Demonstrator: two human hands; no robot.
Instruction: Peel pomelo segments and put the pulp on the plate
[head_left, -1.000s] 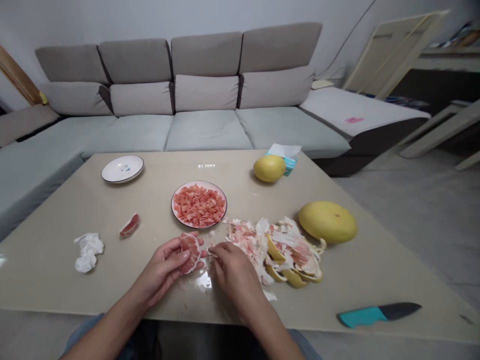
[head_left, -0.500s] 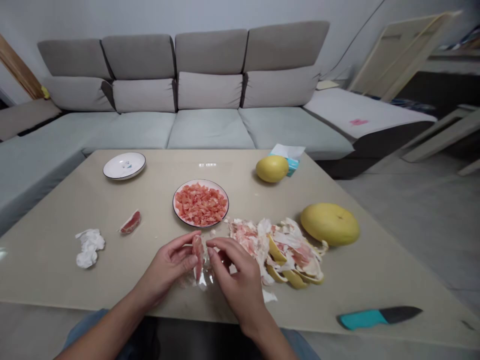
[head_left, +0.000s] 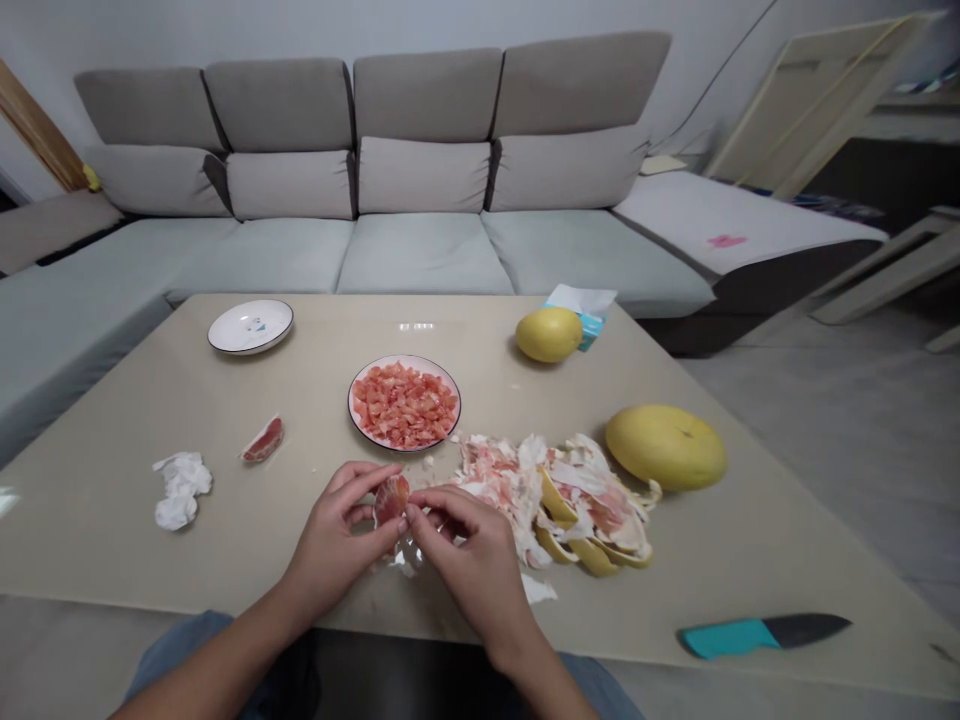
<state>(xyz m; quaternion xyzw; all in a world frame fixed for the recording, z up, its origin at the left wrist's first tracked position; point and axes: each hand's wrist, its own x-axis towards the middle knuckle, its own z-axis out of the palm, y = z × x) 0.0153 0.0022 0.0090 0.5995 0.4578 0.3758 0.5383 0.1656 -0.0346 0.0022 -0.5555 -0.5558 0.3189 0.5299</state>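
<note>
My left hand [head_left: 341, 535] grips a red pomelo segment [head_left: 390, 498] between thumb and fingers, just above the table near its front edge. At the segment's right edge, my right hand [head_left: 472, 555] has thumb and index finger pinched together on it. Beyond the hands stands a dark-rimmed white plate [head_left: 352, 418] heaped with pink pomelo pulp [head_left: 405, 405]. A pile of pomelo peel and membrane [head_left: 562, 495] lies right of my right hand. Another pomelo segment [head_left: 264, 441] rests on the table to the left.
Crumpled tissue [head_left: 181, 490] lies at left, with a white plate [head_left: 251, 327] farther back. Two yellow pomelos, one large [head_left: 666, 447] and one smaller [head_left: 549, 334], sit at right, the smaller beside a tissue pack [head_left: 592, 325]. A turquoise-handled knife [head_left: 761, 635] lies at front right.
The pomelo segment in my left hand has turned so its broad face shows. My right fingers have come in from slightly apart to pinch at its edge.
</note>
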